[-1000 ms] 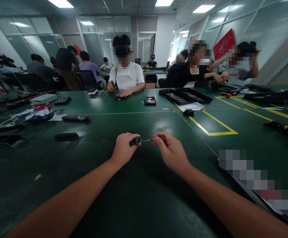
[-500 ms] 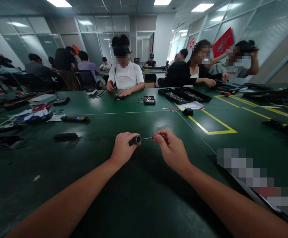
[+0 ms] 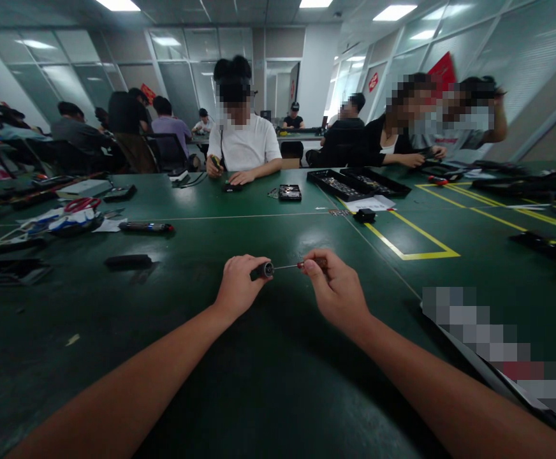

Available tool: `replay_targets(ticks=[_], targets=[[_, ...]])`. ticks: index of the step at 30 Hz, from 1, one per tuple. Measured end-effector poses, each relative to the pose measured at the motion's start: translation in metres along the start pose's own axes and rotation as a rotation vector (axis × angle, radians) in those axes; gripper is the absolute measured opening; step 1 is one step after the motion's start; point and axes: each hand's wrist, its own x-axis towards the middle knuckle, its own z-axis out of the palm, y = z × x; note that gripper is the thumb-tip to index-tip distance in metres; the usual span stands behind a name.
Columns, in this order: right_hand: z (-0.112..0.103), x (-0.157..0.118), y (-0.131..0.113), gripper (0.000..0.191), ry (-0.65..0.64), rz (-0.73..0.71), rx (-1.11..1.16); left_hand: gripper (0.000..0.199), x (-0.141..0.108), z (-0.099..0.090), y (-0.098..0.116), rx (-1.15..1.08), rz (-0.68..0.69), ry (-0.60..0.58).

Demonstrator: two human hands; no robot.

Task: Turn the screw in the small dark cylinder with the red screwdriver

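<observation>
My left hand is closed round a dark cylindrical part, whose round open end faces right and toward me. In my right hand is a screwdriver with a reddish-brown handle, pinched between thumb and fingers. Its thin shaft points left and reaches the open end of the cylinder. Whether the tip touches the part or sits inside it I cannot tell. Both hands are held over the green table, and fingers cover most of the handle and the cylinder's rear.
To the left lie a black elongated piece, a dark pen-like tool and a black tray. Farther off are black parts trays and a small black block by yellow tape. A person in white works opposite.
My right hand has shifted slightly to the right, and more of the screwdriver's handle shows. The left hand and the cylinder have barely moved.
</observation>
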Motion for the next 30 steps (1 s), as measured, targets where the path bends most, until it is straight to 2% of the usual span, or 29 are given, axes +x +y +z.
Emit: replay_targets(ticks=[14, 24, 30], targets=[[0.0, 0.004, -0.001, 0.018, -0.016, 0.055, -0.083, 0.033, -0.001, 0.001, -0.002, 0.019, -0.027, 0.005], [0.002, 0.006, 0.005, 0.018, -0.066, 0.102, -0.112, 0.033, -0.003, 0.002, -0.004, 0.029, -0.047, -0.042], [0.001, 0.006, 0.006, 0.02, -0.081, 0.125, -0.125, 0.02, -0.002, 0.0, 0.0, -0.015, -0.081, -0.044]])
